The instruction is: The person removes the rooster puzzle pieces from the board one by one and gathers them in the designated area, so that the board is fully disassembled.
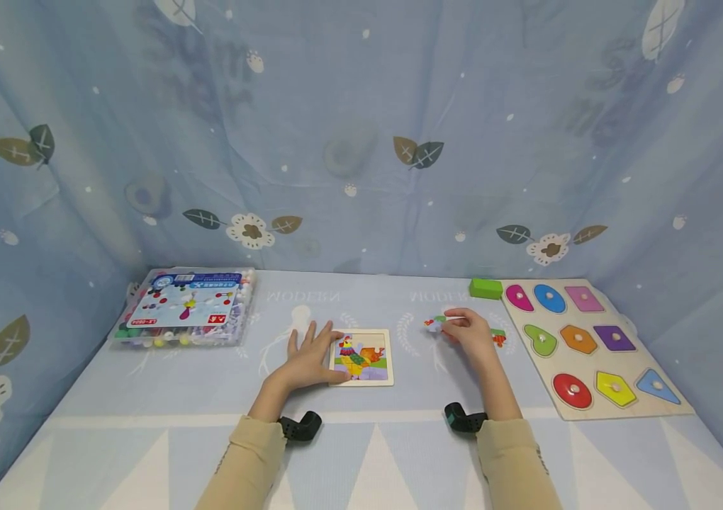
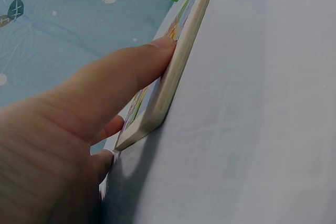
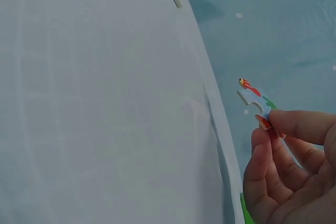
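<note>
A small jigsaw puzzle [image 1: 371, 372] in a pale wooden frame shows a rooster picture, with bare wood along its top. My left hand [image 1: 310, 360] rests at its left side with fingers spread. In the left wrist view, the thumb [image 2: 142, 64] lies straight across the frame's edge [image 2: 181, 66]. To the right, my right hand [image 1: 471, 336] pinches a puzzle piece [image 3: 255, 98] between thumb and fingertips. The piece is light blue with red and green print and a rounded notch. Another red and green piece [image 1: 498, 338] lies just right of that hand, partly hidden by it.
A clear plastic case [image 1: 186, 308] of colourful beads stands at the back left. On the right lies a wooden shape board [image 1: 549, 361] with knobbed pieces, and a green block [image 1: 485, 288] sits by its far corner. A blue curtain [image 1: 361, 142] hangs behind the table.
</note>
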Demonstrator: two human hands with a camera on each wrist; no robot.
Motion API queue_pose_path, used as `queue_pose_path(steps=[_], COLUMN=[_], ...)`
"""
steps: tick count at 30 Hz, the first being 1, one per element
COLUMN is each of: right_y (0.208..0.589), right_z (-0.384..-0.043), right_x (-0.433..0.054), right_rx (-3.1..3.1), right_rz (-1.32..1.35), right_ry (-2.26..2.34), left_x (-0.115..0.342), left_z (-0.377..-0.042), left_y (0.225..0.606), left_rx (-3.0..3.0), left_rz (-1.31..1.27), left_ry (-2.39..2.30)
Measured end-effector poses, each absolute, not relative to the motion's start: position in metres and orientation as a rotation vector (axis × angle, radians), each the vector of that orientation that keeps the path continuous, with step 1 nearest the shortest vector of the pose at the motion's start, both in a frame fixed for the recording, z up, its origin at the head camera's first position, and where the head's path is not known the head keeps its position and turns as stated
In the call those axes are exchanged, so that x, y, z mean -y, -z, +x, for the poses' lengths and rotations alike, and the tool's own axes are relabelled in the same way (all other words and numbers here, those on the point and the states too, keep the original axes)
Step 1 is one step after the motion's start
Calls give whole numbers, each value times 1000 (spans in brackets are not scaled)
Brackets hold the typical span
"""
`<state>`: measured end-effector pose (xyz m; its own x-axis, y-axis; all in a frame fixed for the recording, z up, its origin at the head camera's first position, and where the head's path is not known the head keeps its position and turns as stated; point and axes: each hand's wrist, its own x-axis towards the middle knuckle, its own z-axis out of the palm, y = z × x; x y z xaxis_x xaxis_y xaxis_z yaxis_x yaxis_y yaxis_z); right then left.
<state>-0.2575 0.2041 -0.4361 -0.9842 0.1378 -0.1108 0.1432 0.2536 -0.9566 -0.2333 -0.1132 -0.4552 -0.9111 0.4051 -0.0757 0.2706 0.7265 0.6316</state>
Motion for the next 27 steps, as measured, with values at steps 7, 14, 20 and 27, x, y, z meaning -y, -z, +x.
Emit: queue_pose_path(steps=[7, 14, 20, 27], right_y=[436, 438, 441, 441], right_z=[-257, -256, -255, -253], right_x=[-215, -228, -236, -241], right_rx=[-2532, -2628, -2634, -2745], right_rz=[314, 379, 417, 479], right_ry=[1875, 1802, 1806, 1642], left_x=[114, 113, 113, 113], left_z=[-234, -234, -234, -233], left_y=[457, 455, 455, 454], left_rx=[-2718, -2726, -2727, -2721], left_rz=[537, 537, 532, 537], left_ry=[-942, -929, -926, -936])
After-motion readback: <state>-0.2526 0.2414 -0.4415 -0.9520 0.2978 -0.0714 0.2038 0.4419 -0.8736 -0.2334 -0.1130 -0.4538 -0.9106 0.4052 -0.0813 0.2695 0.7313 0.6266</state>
